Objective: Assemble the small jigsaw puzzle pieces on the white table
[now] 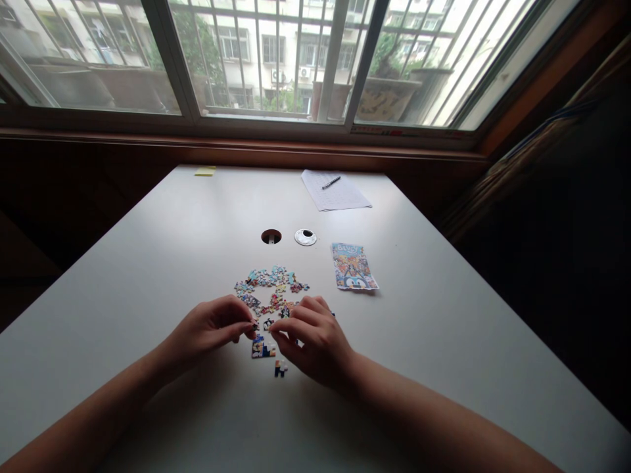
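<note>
Between the thumb and fingers of my left hand (pixel 217 325) is a small dark jigsaw puzzle piece (pixel 255 326), partly covered by the fingertips. My right hand (pixel 313 335) is closed, its thumb and index fingertips at the edge of a black-and-white puzzle piece (pixel 268 324). Just below the fingertips lies a small joined section of puzzle (pixel 261 347) in blue, orange and white. A separate dark and white piece (pixel 280 368) rests nearer to me. Beyond both hands spreads a loose ring of many-coloured puzzle pieces (pixel 269 277), some hidden behind my right hand.
A creased picture sheet (pixel 353 267) lies to the right of the pieces. Further back are a round hole (pixel 271 236) in the white table (pixel 148 263), a metal cover (pixel 305 237), papers (pixel 335 194) with a pen (pixel 331 183), and a yellow note (pixel 205 171).
</note>
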Tool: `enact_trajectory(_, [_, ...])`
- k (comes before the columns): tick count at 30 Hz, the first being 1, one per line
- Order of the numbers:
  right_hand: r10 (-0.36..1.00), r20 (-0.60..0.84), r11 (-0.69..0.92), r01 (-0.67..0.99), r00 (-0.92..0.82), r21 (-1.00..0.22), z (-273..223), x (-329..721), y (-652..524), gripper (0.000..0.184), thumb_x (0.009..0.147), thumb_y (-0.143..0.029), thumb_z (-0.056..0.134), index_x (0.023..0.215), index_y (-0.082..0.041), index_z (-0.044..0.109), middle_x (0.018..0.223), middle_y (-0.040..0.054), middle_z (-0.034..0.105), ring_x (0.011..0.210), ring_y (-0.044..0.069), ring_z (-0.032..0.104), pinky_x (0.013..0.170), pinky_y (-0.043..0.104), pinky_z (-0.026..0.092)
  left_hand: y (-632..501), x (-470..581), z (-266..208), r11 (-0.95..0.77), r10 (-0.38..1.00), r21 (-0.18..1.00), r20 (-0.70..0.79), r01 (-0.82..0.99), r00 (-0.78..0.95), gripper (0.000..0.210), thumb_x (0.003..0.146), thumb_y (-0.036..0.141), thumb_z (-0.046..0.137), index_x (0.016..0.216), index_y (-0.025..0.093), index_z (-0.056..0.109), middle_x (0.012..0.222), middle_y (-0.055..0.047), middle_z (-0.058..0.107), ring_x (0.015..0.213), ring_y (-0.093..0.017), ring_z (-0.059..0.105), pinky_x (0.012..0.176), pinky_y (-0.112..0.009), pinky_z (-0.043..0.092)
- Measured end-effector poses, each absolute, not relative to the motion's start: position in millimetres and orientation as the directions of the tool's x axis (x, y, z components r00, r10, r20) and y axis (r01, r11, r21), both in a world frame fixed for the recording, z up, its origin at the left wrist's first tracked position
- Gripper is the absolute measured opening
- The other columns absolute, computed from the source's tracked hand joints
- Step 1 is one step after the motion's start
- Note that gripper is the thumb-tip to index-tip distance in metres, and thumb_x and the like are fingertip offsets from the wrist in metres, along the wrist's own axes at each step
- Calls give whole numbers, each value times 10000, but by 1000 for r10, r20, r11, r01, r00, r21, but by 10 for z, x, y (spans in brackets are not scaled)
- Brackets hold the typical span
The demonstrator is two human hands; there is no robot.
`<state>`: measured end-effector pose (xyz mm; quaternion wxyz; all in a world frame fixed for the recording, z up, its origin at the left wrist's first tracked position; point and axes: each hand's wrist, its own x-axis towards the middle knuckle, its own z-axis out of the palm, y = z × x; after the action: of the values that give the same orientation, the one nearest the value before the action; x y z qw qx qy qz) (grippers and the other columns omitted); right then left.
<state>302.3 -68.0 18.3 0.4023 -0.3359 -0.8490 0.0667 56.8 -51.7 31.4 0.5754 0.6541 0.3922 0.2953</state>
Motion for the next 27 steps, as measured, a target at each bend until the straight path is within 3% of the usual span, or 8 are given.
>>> enact_trajectory(4, [643, 638, 745, 539, -424, -393, 191, 3020, -671, 89, 927, -219, 642, 855, -215, 694, 696, 0, 641, 733, 160, 503, 747, 326, 333, -520, 584, 339, -8, 848, 981, -97, 195, 522, 188, 910, 328, 688, 945, 144, 665, 888, -90, 749, 818, -188, 703, 656, -256, 528])
enact_trajectory(8, [643, 622, 748, 540, -447, -386, 188, 3029, -669, 87, 940, -275, 649, 893, -216, 693, 748, 9, 661, 757, 165, 513, 761, 332, 337, -501, 587, 384, -166, 835, 956, 5, 243, 551, 147, 901, 310, 696, 902, 164, 710, 965, -75, 718, 931, -192, 677, 828, -301, 529])
enact_trajectory(11, [626, 613, 766, 528, -482, -368, 180, 3037, -673, 98, 951, -294, 641, 915, -218, 689, 767, 11, 662, 757, 167, 498, 760, 336, 333, -499, 588, 407, -235, 828, 933, 44, 274, 559, 155, 895, 313, 699, 845, 166, 710, 914, -55, 679, 880, -172, 646, 799, -281, 509])
enact_trajectory(19, [600, 613, 788, 511, -514, -343, 147, 3027, -687, 68, 958, -256, 623, 934, -235, 683, 732, -1, 625, 747, 169, 476, 754, 332, 321, -577, 644, 392, -59, 842, 961, -97, 269, 531, 207, 882, 364, 712, 910, 160, 698, 866, -43, 688, 814, -157, 622, 738, -260, 498])
enact_trajectory(27, [594, 619, 791, 513, -514, -334, 189, 3050, -684, 54, 949, -260, 640, 967, -232, 682, 767, 2, 654, 752, 164, 510, 763, 328, 325, -591, 697, 422, -33, 845, 972, -98, 234, 526, 236, 890, 380, 699, 896, 144, 692, 821, -49, 696, 787, -166, 641, 733, -281, 519])
